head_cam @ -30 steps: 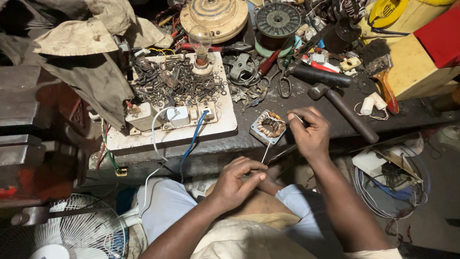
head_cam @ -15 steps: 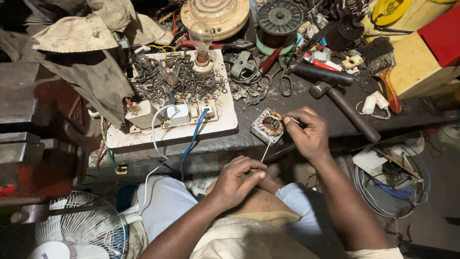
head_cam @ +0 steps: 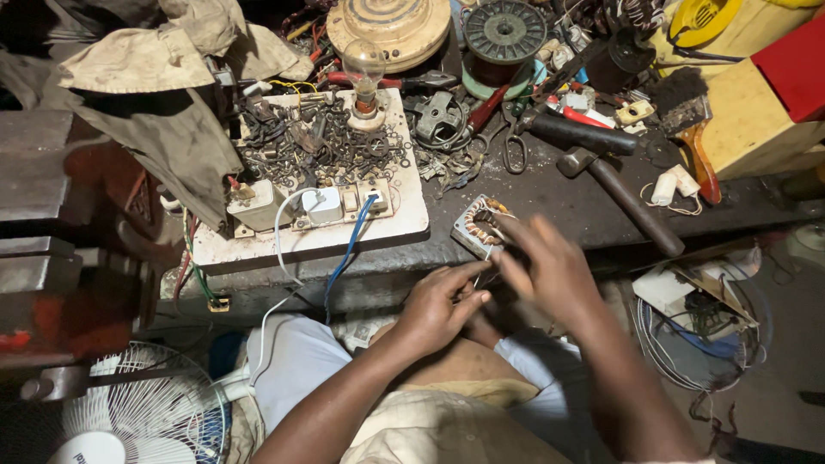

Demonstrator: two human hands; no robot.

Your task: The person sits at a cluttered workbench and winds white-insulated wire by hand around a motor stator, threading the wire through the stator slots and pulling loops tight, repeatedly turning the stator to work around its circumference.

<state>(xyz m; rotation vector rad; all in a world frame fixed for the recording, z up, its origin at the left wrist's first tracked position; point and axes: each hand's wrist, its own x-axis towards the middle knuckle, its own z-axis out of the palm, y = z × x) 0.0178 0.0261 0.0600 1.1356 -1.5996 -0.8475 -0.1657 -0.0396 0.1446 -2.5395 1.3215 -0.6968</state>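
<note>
A small square motor stator (head_cam: 479, 222) with copper windings lies at the front edge of the dark workbench (head_cam: 559, 193). My right hand (head_cam: 554, 268) is blurred just below and right of it, fingers reaching toward its near corner. Whether the hand grips anything is unclear. My left hand (head_cam: 440, 302) is over my lap, below the bench edge. Its thumb and fingers are pinched together on a thin wire (head_cam: 486, 260) that runs up toward the stator. The two hands' fingertips are almost touching.
A white board (head_cam: 404, 225) with a bulb (head_cam: 364, 67), switches and several loose screws sits to the left of the stator. A hammer (head_cam: 626, 198), scissors (head_cam: 514, 148), a copper wire spool (head_cam: 504, 34) and pliers lie behind it. A fan (head_cam: 142, 411) stands at lower left.
My right hand has dropped from the stator's right side down and left toward my left hand, and is now motion-blurred. The left hand stays in place.
</note>
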